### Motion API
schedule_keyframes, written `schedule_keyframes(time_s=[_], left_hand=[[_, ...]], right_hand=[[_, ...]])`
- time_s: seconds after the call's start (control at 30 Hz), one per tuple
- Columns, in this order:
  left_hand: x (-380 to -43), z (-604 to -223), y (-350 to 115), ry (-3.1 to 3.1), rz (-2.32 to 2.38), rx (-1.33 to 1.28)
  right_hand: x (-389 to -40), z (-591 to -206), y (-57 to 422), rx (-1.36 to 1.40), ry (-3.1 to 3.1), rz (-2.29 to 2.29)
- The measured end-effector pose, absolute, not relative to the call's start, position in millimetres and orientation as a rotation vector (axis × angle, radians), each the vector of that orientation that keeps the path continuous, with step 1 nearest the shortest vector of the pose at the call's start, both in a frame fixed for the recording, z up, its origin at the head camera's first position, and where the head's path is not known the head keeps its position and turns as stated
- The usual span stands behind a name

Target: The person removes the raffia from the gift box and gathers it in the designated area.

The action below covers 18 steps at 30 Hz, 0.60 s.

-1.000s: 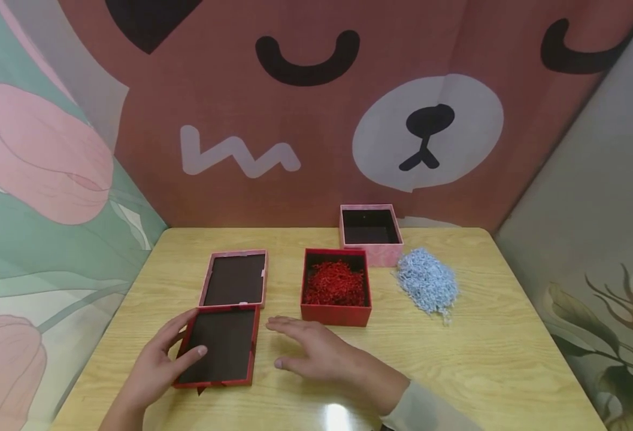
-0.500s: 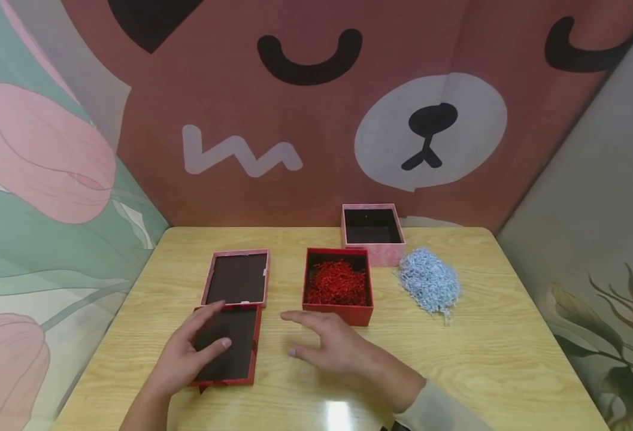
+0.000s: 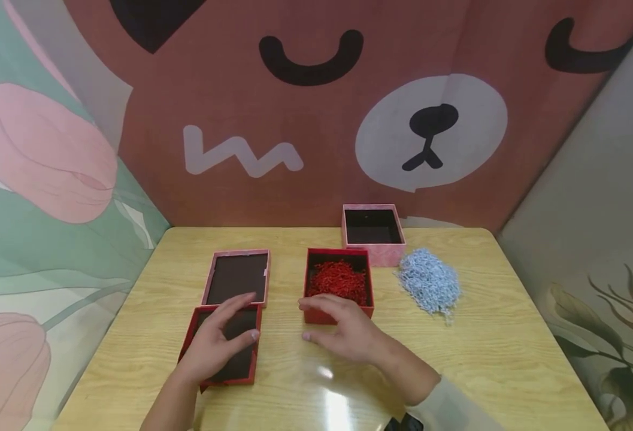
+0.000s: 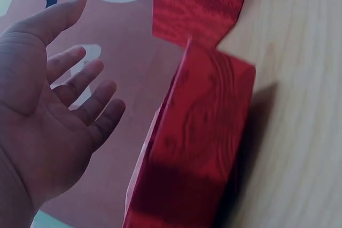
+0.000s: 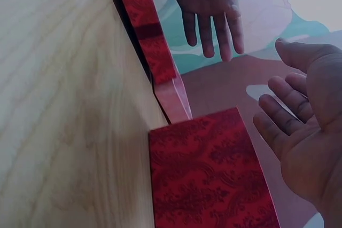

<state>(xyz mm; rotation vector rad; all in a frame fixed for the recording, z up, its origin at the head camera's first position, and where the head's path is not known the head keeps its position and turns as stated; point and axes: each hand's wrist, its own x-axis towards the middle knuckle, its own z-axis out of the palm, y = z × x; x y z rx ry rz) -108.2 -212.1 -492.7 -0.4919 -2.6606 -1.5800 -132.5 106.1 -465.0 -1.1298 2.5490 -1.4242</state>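
My left hand point(image 3: 214, 347) hovers over the red box lid point(image 3: 241, 374), fingers loosely bent and thumb apart, holding nothing. In the left wrist view the red lid's patterned side point(image 4: 206, 116) stands beside that hand. At the near side of the red box point(image 3: 316, 315), my right hand point(image 3: 348, 329) hangs in the air with fingers extended. Red shredded paper point(image 3: 340, 281) lies inside this box. In the right wrist view the box's patterned side point(image 5: 208, 169) is apart from the right hand point(image 5: 310, 126). The red lid lies upturned, its dark inside partly covered by my left hand.
A pink lid point(image 3: 238, 278), also upturned, lies just behind the red one. At the back edge stands an open pink box point(image 3: 386, 254) with a dark inside. Right of it, a heap of light blue shredded paper point(image 3: 429, 281) rests on the wooden table point(image 3: 488, 353).
My left hand has come off the red lid's left edge and moved right across it. The right hand has shifted right and a little away from me, to the red box's front. The boxes stay put.
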Motion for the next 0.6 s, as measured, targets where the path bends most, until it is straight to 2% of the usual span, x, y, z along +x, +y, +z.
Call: schedule_keyframes(time_s=[0.6], left_hand=[[-135, -500, -162, -2.534, -1.714, -0.595]], right_hand=[[-153, -463, 141, -1.027, 2.755, -1.314]])
